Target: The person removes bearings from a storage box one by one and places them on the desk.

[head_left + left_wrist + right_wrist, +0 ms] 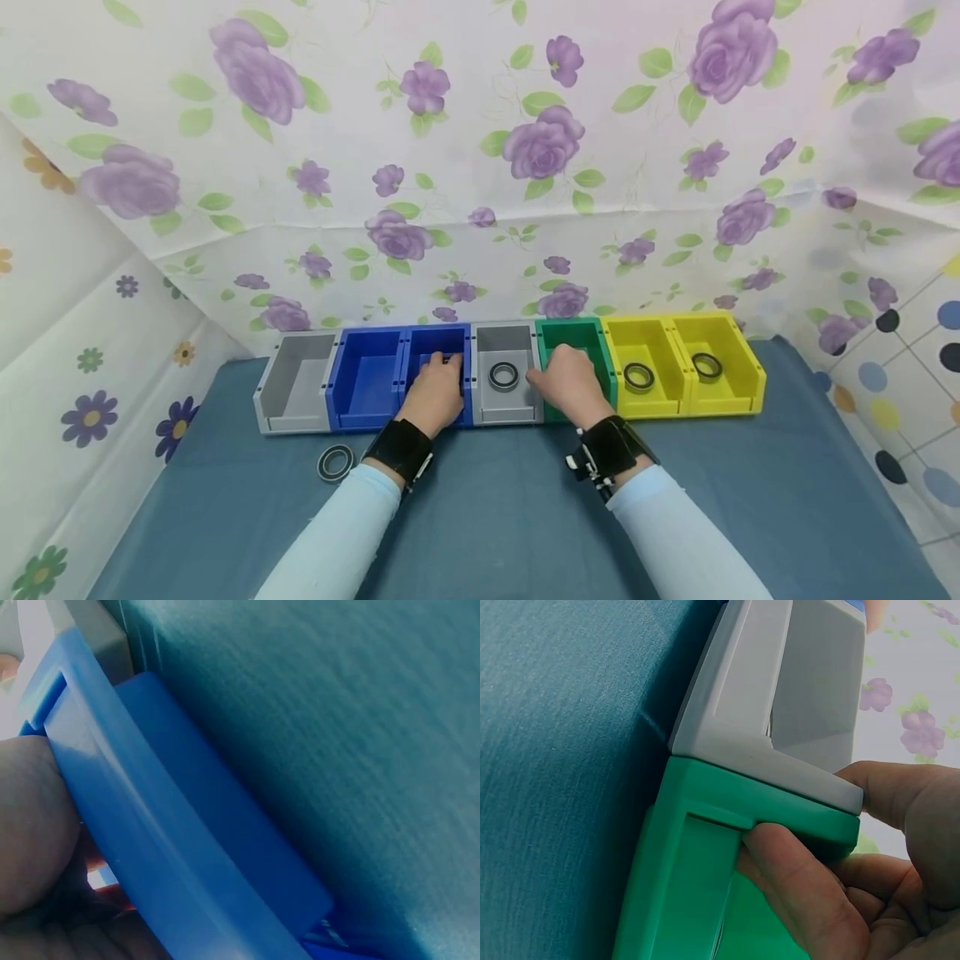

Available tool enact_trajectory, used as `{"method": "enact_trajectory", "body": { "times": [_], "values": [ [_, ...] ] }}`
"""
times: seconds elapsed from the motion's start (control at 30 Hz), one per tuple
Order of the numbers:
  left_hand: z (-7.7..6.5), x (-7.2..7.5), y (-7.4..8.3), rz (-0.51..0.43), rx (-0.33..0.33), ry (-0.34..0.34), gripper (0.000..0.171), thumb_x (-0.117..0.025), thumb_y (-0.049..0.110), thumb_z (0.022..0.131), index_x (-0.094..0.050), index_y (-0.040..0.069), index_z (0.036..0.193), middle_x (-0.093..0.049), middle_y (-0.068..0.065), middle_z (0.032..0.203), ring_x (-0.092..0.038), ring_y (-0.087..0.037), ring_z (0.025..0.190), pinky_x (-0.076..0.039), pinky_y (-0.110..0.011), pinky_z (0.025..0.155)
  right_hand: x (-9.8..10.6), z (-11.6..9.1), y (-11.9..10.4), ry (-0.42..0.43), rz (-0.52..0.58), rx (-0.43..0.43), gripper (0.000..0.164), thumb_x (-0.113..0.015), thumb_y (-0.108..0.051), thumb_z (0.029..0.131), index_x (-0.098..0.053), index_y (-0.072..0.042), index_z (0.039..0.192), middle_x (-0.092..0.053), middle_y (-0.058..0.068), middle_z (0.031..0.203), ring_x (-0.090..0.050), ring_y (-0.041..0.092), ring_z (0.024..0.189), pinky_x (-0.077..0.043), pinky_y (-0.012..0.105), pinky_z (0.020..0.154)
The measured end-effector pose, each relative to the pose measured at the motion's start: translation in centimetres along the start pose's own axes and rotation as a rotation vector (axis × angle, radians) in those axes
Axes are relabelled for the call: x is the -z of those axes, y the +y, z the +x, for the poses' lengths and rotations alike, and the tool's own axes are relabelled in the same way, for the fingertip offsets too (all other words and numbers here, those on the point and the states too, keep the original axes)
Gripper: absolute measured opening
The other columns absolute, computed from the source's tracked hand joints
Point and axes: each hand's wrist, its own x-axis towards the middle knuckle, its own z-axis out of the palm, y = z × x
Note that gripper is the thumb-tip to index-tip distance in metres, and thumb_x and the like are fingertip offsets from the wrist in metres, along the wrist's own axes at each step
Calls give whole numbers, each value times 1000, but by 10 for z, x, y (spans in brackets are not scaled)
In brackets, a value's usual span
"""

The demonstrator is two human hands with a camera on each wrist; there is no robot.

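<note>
My left hand (437, 392) reaches down into the right-hand blue bin (420, 337), fingers bent toward its floor. In the left wrist view the thumb (34, 825) is behind the bin's blue front wall (172, 847); I cannot tell what the fingers hold. My right hand (572, 379) pinches the adjoining side walls of the middle grey bin (810, 769) and green bin (780, 799). Its thumb lies on the grey side, its other fingers inside the green bin. A ball bearing (503, 377) lies in the grey bin between the hands.
Right of the green bin, two yellow bins (684, 407) hold one bearing (638, 377) and another bearing (707, 367). Leftward stand another blue bin (367, 387) and a grey bin (300, 387). One bearing (335, 462) lies on the blue tablecloth (495, 517). Flowered cloth (480, 167) hangs behind.
</note>
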Motion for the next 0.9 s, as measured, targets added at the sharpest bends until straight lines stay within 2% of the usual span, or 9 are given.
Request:
{"method": "enact_trajectory", "body": {
  "times": [0.2, 0.43, 0.67, 0.9],
  "values": [
    [0, -3, -1, 53, -2, 9, 57, -64, 17, 85, -44, 8, 137, -44, -21, 128, -45, -38, 113, -44, -49, 84, -1, 1, 0, 7, -11, 16, 44, -63, -32, 85, -42, -12, 53, -26, -3, 48, -41, 17, 39, -29, 24, 37],
    [0, -1, -1, 60, -1, 22, 44, -56, 9, 89, -49, 9, 133, -46, -22, 125, -44, -39, 112, -46, -50, 81, -1, 1, 0, 10, -17, 14, 44, -63, -33, 85, -42, -12, 52, -27, -3, 48, -42, 16, 39, -29, 24, 37],
    [-4, 6, -1, 22, 23, 3, 47, -69, 19, 82, -53, 10, 125, -49, -20, 118, -46, -34, 103, -46, -48, 79, 0, 1, 1, 4, -8, 9, 43, -63, -33, 85, -44, -11, 53, -28, -3, 48, -43, 18, 40, -29, 24, 37],
    [-5, 7, 0, 24, 25, -8, 43, -69, 20, 82, -56, 9, 121, -53, -18, 111, -47, -32, 98, -45, -46, 81, -1, 2, 2, 1, -8, 10, 44, -63, -33, 85, -42, -12, 53, -27, -3, 49, -41, 17, 39, -29, 24, 37]
  ]
}}
